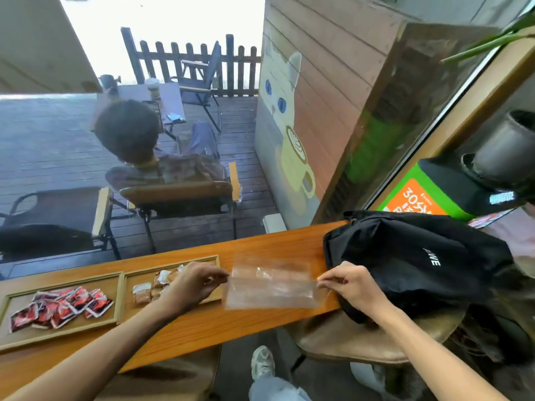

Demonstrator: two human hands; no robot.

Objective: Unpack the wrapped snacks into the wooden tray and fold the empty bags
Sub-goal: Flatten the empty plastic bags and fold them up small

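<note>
A clear empty plastic bag point(270, 287) lies stretched over the wooden counter point(202, 328). My left hand point(194, 285) pinches its left edge and my right hand point(347, 285) pinches its right edge. The bag looks partly folded along its length. A wooden tray point(120, 296) with two compartments sits to the left. Its left compartment holds several red wrapped snacks point(60, 306). Its right compartment holds several brown wrapped snacks point(150, 287), partly hidden behind my left hand.
A black bag point(414, 261) rests on the counter's right end, touching my right wrist. A window runs behind the counter; outside a person sits in a chair. A stool point(362, 342) stands below right. My shoe point(262, 361) shows under the counter.
</note>
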